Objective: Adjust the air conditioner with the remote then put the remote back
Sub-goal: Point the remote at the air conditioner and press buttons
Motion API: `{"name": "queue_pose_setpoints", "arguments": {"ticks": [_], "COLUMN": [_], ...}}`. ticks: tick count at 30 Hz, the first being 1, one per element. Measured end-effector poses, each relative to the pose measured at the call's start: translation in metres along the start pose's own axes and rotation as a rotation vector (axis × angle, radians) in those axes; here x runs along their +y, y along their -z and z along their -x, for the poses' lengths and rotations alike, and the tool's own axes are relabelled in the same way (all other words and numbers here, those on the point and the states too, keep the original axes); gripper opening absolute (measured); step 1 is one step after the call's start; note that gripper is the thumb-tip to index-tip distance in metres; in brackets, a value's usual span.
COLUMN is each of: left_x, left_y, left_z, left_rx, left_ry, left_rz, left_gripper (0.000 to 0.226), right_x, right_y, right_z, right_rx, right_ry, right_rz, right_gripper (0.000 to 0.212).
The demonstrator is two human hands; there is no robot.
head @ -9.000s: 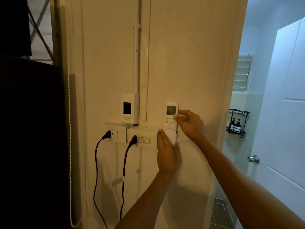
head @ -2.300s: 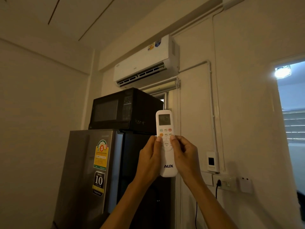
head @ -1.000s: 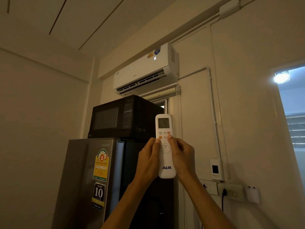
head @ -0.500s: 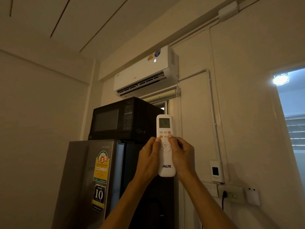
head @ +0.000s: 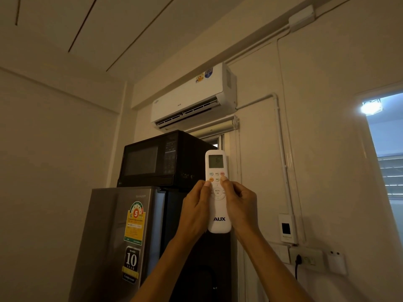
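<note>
The person holds the slim white plastic remote with the small grey screen (head: 218,192) upright in front of them, its top aimed up toward the white wall-mounted air conditioner (head: 194,99) above the window. Both hands are wrapped around it: the left hand (head: 195,211) grips its left edge, the right hand (head: 241,205) its right edge, and each thumb rests on the button rows just under the screen. The right thumb sits by the reddish button at the upper right, though whether it is pressing I cannot tell. The unit's flap looks partly open.

To my eye this is the adjusting step, mid-way through the task; the putting back has not begun. Next comes finishing the button presses, then turning down and right toward the small white plastic wall holder (head: 336,263) just beside the beige socket plate (head: 306,258), well below the hands. It would call for one hand freeing itself and the remote sliding in bottom first.
</note>
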State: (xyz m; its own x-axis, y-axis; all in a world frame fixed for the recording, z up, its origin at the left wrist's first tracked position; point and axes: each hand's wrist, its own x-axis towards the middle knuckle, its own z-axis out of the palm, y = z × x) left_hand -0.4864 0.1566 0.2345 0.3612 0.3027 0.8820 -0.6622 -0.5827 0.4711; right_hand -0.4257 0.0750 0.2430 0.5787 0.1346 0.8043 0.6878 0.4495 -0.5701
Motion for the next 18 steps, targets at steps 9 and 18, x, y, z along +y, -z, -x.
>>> {"name": "queue_pose_setpoints", "arguments": {"ticks": [9, 18], "left_x": [0.0004, 0.0080], "left_y": [0.0011, 0.0038], "left_z": [-0.0022, -0.0087], "left_rx": [-0.002, -0.004], "left_ry": [0.008, 0.005], "left_rz": [-0.003, -0.005], "left_gripper": [0.018, 0.021], "right_x": [-0.0021, -0.0089], "right_y": [-0.0017, -0.0052], "right_z": [-0.0010, -0.0070], "right_rx": [0.007, 0.004], "right_ry": [-0.028, -0.051], "right_rz": [-0.009, -0.013], "right_gripper": [0.018, 0.017]}}
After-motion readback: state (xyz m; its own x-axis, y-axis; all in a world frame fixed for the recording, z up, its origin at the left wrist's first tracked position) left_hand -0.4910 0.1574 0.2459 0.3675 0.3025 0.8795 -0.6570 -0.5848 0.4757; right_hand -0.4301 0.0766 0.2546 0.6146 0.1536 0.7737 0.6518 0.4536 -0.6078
